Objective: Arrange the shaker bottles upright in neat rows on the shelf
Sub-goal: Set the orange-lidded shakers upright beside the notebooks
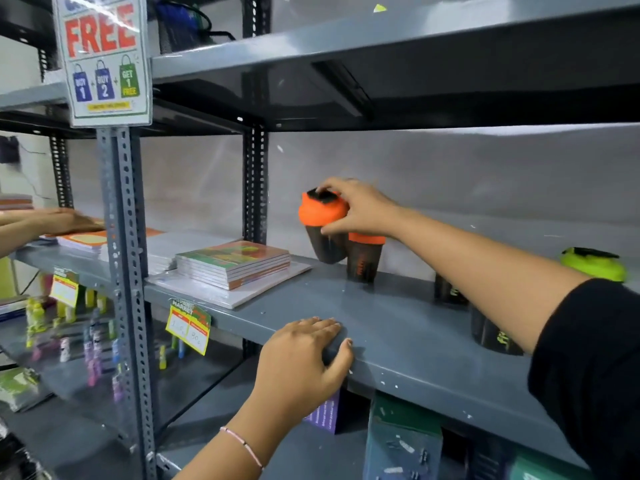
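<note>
My right hand [356, 209] grips the orange lid of a dark shaker bottle [322, 223], which tilts leftward just above the grey shelf [398, 327]. Beside it on the right a second orange-lidded shaker [363, 258] stands upright, touching the tilted one. My right forearm partly hides a green-lidded shaker [594, 263], and two more dark shaker bodies [450, 292] [491, 336] show below my arm. My left hand [308, 355] rests flat on the shelf's front edge, fingers over the top, thumb on the lip, holding no bottle.
A stack of notebooks [235, 263] lies on the shelf left of the bottles. Another person's hand [52, 220] rests on books in the neighbouring bay. A "FREE" sign [104, 57] hangs on the perforated upright [121, 237]. Price tags [188, 329] hang below; boxes fill the lower shelf.
</note>
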`<state>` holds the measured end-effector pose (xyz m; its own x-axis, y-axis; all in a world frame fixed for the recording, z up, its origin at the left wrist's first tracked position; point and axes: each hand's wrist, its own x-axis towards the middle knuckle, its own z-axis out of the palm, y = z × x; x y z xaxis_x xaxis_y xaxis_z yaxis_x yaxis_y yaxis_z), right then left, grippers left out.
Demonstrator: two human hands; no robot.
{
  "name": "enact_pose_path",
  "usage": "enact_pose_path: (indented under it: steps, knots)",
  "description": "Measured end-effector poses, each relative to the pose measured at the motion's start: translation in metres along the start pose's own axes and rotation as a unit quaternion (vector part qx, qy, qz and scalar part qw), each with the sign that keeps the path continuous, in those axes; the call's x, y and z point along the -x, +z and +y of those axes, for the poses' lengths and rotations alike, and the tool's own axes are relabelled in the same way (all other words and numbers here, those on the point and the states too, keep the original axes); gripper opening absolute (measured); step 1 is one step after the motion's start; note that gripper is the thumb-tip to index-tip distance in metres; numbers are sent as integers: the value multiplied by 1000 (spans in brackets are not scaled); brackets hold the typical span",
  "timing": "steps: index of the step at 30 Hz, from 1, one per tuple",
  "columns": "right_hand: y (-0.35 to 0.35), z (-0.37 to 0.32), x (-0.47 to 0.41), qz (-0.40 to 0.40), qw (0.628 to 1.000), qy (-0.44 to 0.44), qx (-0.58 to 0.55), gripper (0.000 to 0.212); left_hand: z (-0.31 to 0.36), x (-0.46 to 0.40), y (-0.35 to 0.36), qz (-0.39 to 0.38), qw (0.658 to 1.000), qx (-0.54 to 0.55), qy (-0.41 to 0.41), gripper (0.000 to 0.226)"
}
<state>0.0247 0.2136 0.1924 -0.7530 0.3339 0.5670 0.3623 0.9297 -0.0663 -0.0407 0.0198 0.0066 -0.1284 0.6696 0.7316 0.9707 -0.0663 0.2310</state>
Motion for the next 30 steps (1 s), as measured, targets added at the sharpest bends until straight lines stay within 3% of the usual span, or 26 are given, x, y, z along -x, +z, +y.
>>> enact_pose_path:
  steps: [3, 7, 13, 16, 19, 24, 27, 30]
  knots:
    - [-33, 6, 21, 84, 989, 122, -28, 70, 4, -1, -1, -8, 1000, -15, -2, 36]
    - [-36, 4, 52, 56, 978, 200, -23, 70, 4, 0, -1, -14, 1000, -17, -7, 36]
    - [-1, -5, 79, -1, 972, 235, 16, 72, 0, 1, 2, -11, 1000, -4, -6, 40]
    - [-17, -11, 73, -125, 954, 260, 78, 80, -2, 0, 4, -12, 1000, -4, -2, 40]
    - [-44, -14, 59, -230, 931, 252, 130, 68, -2, 1, 3, -9, 1000, 1, 1, 37]
    - [-57, -7, 46, -233, 933, 225, 158, 37, -2, 2, 1, -4, 1000, 9, 11, 39]
    - [-55, -3, 44, -221, 943, 233, 83, 36, -2, 2, -1, -4, 1000, 17, 12, 41]
    - [-45, -6, 42, -200, 942, 264, 50, 49, -3, 2, 0, -3, 1000, 21, 13, 40]
